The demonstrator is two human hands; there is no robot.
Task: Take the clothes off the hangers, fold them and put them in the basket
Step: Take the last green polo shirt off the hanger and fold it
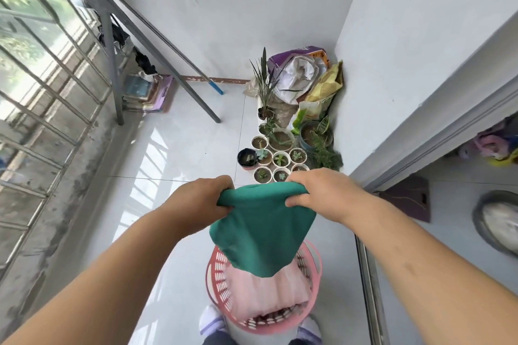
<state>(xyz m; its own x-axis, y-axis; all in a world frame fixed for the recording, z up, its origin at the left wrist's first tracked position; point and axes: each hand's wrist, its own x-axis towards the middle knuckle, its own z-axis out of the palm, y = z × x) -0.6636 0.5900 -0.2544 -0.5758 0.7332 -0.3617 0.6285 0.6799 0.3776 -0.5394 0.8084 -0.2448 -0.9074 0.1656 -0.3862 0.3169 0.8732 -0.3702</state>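
Note:
A folded green garment (pixel 262 235) hangs in front of me, above the pink basket (pixel 217 286). My left hand (pixel 200 200) grips its upper left corner and my right hand (pixel 319 190) grips its upper right corner. The cloth's lower edge droops over the basket's mouth. Inside the basket lies a pale pink folded garment (pixel 269 297). The basket stands on the white tiled floor between my feet. No hanger is visible near my hands.
Several small potted plants (pixel 280 159) and bags (pixel 305 75) fill the far right corner. A grey metal drying rack (pixel 112 45) stands at the left by the barred window. A sliding door track (pixel 370 288) and a metal basin (pixel 499 221) lie at the right.

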